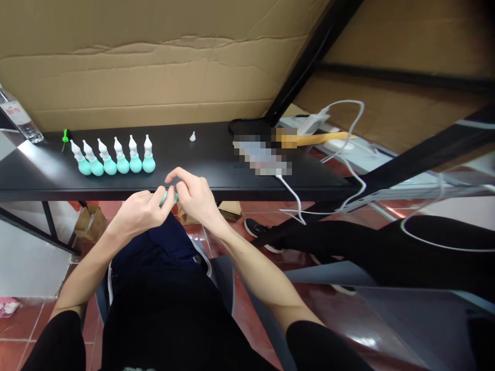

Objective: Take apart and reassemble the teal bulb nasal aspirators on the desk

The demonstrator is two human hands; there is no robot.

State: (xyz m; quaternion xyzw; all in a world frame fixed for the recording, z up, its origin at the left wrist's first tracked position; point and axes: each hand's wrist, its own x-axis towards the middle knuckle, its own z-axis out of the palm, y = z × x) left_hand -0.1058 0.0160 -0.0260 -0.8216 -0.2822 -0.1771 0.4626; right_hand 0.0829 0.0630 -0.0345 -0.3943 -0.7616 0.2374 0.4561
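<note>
My left hand (pixel 144 208) is closed round a small teal piece (pixel 164 199) just in front of the table's front edge. Fingers curled, my right hand (pixel 191 196) meets it from the right and touches the same piece, most of which the fingers hide. Behind my hands, to the left on the black table (pixel 209 172), several teal bulbs with white nozzles (pixel 148 161) stand in a row. A small white tip (pixel 193 136) sits alone further back, right of the row.
A water bottle (pixel 21 117) and a green-handled tool (pixel 65 137) are at the left. To the right lie a blurred device (pixel 261 154) with a white cable (pixel 292 190) and a yellow strap (pixel 325 137). Another person's dark-clothed leg (pixel 332 239) extends below the table.
</note>
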